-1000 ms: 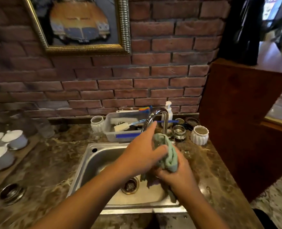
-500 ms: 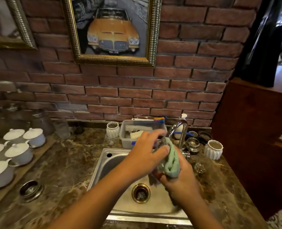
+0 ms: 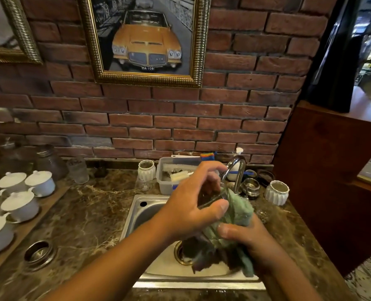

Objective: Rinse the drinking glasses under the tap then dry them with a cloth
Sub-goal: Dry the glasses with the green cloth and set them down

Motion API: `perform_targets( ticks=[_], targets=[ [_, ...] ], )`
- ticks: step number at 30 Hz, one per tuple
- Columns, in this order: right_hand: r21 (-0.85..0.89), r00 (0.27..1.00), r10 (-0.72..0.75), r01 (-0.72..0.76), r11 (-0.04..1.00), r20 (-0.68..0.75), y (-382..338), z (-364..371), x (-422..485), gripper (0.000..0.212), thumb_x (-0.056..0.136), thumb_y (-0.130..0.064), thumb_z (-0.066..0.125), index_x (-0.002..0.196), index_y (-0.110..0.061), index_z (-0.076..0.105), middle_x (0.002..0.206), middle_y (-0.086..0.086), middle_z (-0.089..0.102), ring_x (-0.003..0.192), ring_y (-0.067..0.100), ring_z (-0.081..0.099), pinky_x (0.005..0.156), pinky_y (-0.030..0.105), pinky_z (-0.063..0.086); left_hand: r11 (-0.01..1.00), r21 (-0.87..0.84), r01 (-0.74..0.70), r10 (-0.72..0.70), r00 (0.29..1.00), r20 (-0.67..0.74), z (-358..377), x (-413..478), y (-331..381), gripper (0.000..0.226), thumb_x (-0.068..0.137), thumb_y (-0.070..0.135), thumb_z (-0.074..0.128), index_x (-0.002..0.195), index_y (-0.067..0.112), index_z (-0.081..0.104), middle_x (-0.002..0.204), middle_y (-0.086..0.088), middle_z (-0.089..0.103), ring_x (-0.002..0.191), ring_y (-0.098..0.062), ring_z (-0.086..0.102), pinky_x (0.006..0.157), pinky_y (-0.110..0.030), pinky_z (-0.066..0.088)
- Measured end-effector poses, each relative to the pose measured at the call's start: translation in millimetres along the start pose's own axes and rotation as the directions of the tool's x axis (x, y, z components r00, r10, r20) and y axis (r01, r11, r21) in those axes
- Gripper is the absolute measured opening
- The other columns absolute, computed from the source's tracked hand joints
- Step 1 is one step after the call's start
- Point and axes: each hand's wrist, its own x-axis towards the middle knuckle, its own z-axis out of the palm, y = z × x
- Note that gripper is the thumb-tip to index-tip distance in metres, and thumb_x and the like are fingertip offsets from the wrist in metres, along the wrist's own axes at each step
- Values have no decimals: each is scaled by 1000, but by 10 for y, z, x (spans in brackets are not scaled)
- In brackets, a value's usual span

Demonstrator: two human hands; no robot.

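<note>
Above the steel sink [image 3: 141, 210], my left hand [image 3: 193, 205] grips a clear drinking glass [image 3: 210, 197] around its rim, thumb in front. My right hand [image 3: 245, 234] holds a green cloth [image 3: 237, 210] bunched against the glass's right side and underside, its loose end hanging down over the drain [image 3: 179, 254]. Most of the glass is hidden by my fingers and the cloth. The chrome tap [image 3: 237, 170] curves just behind the hands; no water is seen running.
A plastic tub [image 3: 165, 181] with brushes stands behind the sink, with white ribbed cups [image 3: 277, 192] and small glasses [image 3: 250, 187] on either side. Several white lidded cups [image 3: 20, 205] sit on a board at left. A wooden partition [image 3: 323, 170] borders the counter at right.
My view has tilted up and shifted, so sink and hands sit lower right in frame. My left hand has turned around the glass rim while the cloth stays pressed against it.
</note>
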Motion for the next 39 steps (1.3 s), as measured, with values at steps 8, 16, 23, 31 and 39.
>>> perform_targets(
  ticks=[8, 16, 23, 31, 39],
  targets=[
    [175, 996, -6, 22, 984, -91, 269, 73, 10, 68, 56, -12, 90, 119, -12, 66, 109, 29, 71, 94, 45, 71, 74, 51, 61, 987, 16, 161, -162, 978, 134, -60, 59, -109, 57, 76, 60, 54, 128, 39, 55, 120, 0, 54, 113, -14, 54, 99, -37, 48],
    [-884, 835, -545, 196, 424, -76, 181, 33, 145, 87, 70, -23, 88, 143, -29, 41, 127, -22, 55, 119, -8, 51, 92, 5, 43, 901, 70, 429, -428, 903, -28, 124, 233, 111, 40, 96, 51, 55, 129, 28, 51, 101, 7, 56, 89, -9, 56, 69, -25, 44],
    [-656, 903, -429, 304, 691, -35, -60, 70, 29, 77, 68, -5, 85, 129, -39, 51, 112, -17, 70, 106, 7, 69, 82, 20, 58, 969, 8, 249, -245, 957, -158, 138, 88, 198, 22, 90, 44, 56, 109, 32, 52, 88, 9, 61, 82, -5, 61, 71, -35, 55],
    [375, 955, 132, -229, 898, 266, -59, 9, -71, 70, 69, -15, 86, 128, 6, 55, 112, 30, 69, 99, 42, 70, 80, 49, 59, 994, 69, -80, 75, 994, 77, -67, 12, 266, 53, 78, 50, 52, 127, 29, 44, 106, -1, 60, 97, -27, 62, 82, -51, 51],
    [-126, 994, -107, 106, 986, 1, -183, 116, -74, 54, 65, -16, 86, 115, -22, 67, 108, 12, 75, 94, 32, 74, 74, 53, 62, 990, 96, 106, -110, 994, 30, -89, 34, 222, 68, 74, 65, 43, 136, 38, 46, 124, 22, 41, 115, 8, 43, 96, -21, 42]
  ],
)
